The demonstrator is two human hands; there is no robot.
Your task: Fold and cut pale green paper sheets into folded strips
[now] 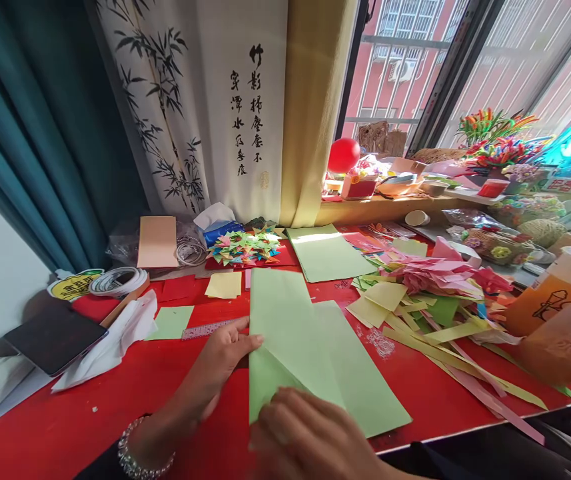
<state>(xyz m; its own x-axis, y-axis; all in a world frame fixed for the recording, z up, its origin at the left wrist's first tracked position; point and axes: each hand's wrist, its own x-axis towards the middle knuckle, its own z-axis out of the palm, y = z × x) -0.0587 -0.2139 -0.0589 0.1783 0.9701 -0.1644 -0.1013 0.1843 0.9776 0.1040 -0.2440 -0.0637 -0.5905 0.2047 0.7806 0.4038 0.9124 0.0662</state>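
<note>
Light green sheet point(282, 307) pinched at near-left edge by left hand point(225, 353), thumb on top. Lower part of sheet covered by right hand point(305, 433), fingers curled together; exact grip cannot be told. Second green sheet point(365, 380) laid partly beneath, right of hands. Ruler point(202, 330) seen just beyond left hand; paper strips point(465, 353) strewn on red table point(180, 400), far right of hands.

Both hands point(310, 433) low, fingers bent

Plain pale green paper point(285, 313), red tabletop point(190, 380).
</note>
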